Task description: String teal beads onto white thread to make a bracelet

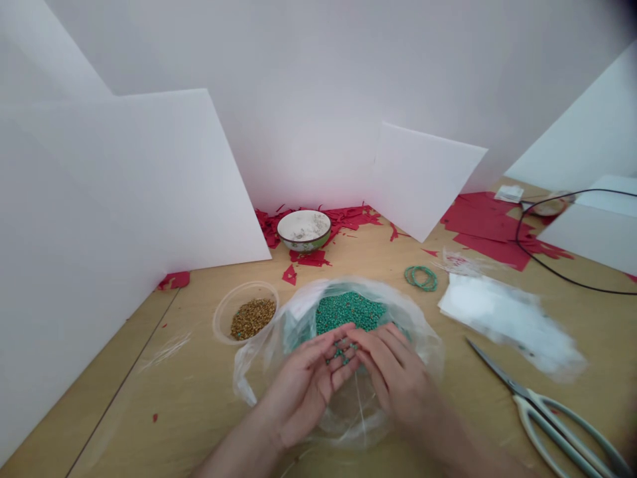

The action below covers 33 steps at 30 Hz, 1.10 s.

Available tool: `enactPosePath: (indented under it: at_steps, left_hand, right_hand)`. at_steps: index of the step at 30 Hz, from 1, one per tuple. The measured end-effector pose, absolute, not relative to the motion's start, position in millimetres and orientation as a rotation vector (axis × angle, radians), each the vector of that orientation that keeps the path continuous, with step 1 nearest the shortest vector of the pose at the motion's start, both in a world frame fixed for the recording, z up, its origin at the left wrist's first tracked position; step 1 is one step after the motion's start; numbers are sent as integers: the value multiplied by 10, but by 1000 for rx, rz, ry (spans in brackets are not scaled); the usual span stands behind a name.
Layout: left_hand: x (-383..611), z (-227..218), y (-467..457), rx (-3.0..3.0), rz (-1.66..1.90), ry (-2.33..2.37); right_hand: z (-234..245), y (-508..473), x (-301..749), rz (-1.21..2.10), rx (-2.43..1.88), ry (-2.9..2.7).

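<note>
Green beads (345, 361) lie in unclenched left hand (309, 384) | right hand (402, 373): grip can't be judged, partly hidden | scissors (521, 392) cut off

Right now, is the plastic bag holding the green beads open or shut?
Open: the plastic bag spreads outward at its mouth, and the green beads show uncovered inside it.

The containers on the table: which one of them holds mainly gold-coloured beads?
The clear plastic tub, left of the bag. Its gold beads set it apart: the bag holds mostly green beads, and the bowl farther back shows none.
</note>
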<state>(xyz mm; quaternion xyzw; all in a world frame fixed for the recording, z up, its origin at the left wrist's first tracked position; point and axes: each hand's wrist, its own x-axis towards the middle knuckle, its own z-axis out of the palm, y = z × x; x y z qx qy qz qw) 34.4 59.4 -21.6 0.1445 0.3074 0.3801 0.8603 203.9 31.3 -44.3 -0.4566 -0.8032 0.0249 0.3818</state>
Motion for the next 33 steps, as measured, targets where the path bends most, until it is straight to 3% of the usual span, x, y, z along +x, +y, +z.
enactPosePath:
  at_steps: [33]
  left_hand:
    - [292,-95,682,289,770,595]
  right_hand:
    - [-406,292,2008,60,-1118,-2038]
